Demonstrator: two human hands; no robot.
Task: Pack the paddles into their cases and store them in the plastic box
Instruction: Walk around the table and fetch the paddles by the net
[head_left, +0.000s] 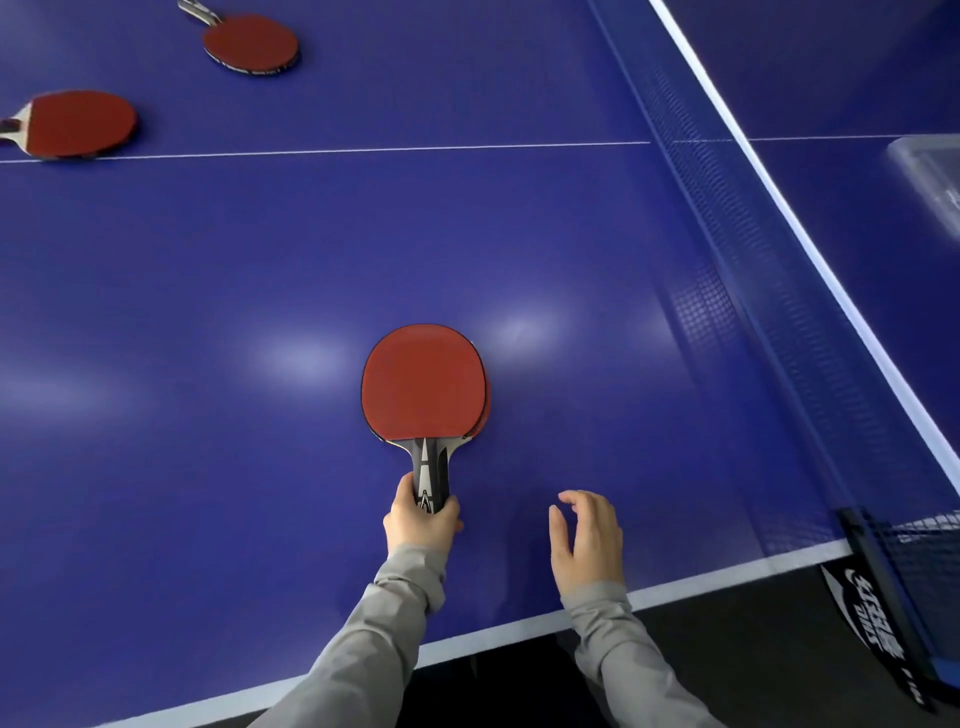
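Red rubber covers the paddle (423, 384) that the left hand (422, 519) holds by its dark handle, fingers curled round the end. The flat head lies low over the blue table (208, 312), and a second red edge peeks out on its right side, so there may be another paddle stacked under it; I cannot tell for sure. Holding the handle keeps the rubber face free of fingers.

The right hand (589, 538) is just to the right of that handle. It holds nothing, and its fingers are loose and a little bent, as if getting ready to help.

Two more paddles wait far from the held one: one paddle (78, 122) up at the left edge, and another paddle (249, 44) further up. They are well apart, so each will probably need its own trip.

The plastic box (930, 182) sits past the net (769, 291), far right of the held paddle. No cases show here, so packing has hardly begun.
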